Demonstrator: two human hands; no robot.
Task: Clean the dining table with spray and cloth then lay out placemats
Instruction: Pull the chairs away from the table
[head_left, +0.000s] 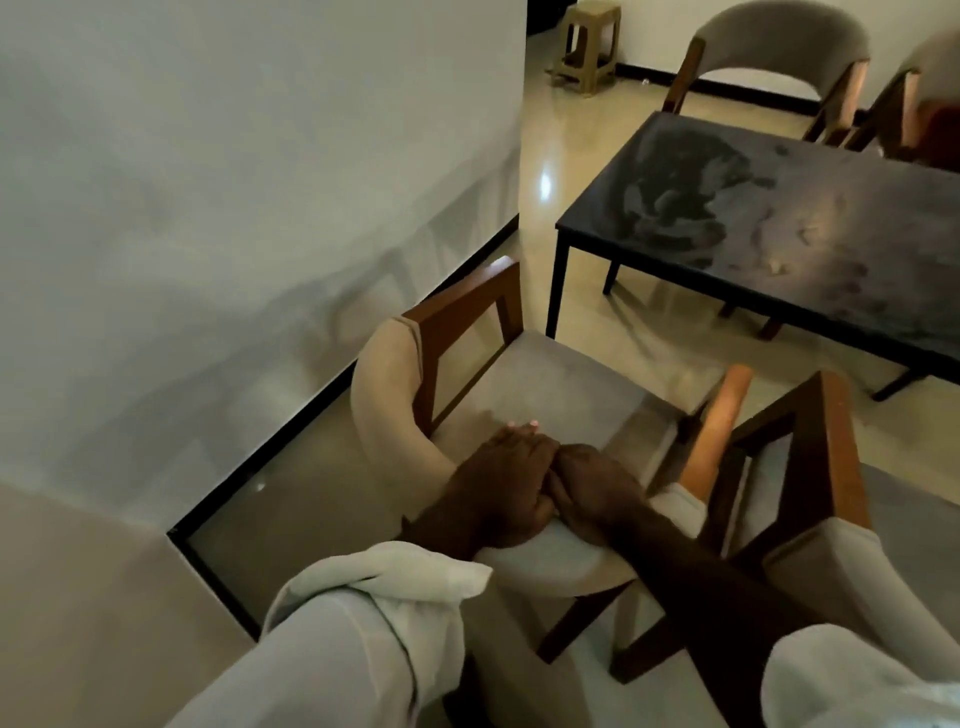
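Head view shows both hands on a chair back: the left hand lies with fingers fairly straight, while the right hand bends over it, grip unclear. The dark surface stands well apart, streaked with smears. No spray, cloth or placemats show, so wiping looks unfinished and the mats are yet to be laid.

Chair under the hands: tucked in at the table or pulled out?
Pulled out. The chair stands apart from the dining table, floor showing between them; left hand and right hand rest on its backrest.
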